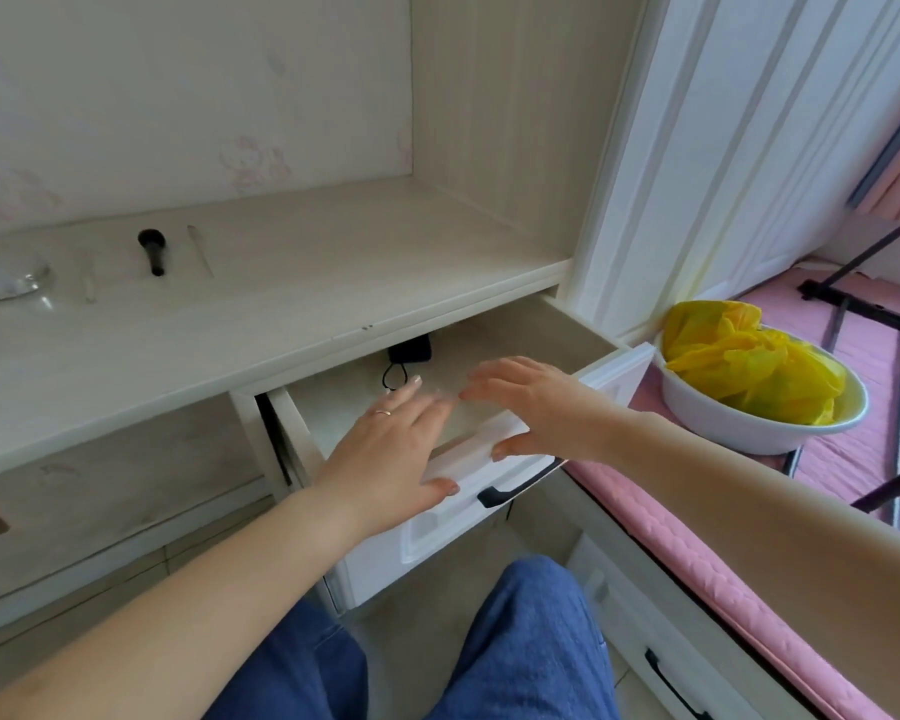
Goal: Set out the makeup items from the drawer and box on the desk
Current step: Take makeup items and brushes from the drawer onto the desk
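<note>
Drawer [583, 350] open under desk [302, 283]. Both hands over its front edge: left hand [385, 449] and right hand [536, 402] spread flat, thumbs on the front panel, holding nothing. Inside, only a small black item [410, 350] with cord at back, possibly a pouch; blurred. Brush [152, 251] and thin stick [199, 250] lie on the desk. Step: searching the drawer. Next: reach deep to the back and pinch the black item.

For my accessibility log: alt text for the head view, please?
Both hands, left hand and right hand, reach with spread fingers over an open white drawer under a pale desk. A black brush and glass dish lie on the desk.
</note>
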A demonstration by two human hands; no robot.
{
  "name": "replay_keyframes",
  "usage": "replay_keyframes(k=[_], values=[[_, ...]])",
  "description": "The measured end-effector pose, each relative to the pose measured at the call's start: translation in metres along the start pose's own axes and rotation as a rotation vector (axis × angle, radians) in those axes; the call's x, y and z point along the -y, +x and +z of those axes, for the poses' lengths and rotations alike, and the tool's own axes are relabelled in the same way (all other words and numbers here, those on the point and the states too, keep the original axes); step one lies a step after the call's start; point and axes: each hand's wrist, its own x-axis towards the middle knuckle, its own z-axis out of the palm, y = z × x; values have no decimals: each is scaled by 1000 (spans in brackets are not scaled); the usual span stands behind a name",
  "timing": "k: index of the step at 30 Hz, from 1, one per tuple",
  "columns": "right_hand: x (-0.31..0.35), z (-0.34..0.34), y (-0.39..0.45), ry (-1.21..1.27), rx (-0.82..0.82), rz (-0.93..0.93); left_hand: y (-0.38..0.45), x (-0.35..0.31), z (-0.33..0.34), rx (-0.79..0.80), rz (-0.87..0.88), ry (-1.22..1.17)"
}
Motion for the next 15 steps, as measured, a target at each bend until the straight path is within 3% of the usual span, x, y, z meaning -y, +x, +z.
replay_keyframes(k=[3, 15], values=[[0, -1, 17, -115, -13, 8, 6, 15, -5, -9, -49, 168], [-2, -6, 90, -349, 14, 3, 39, 64, -22, 29, -239, 345]])
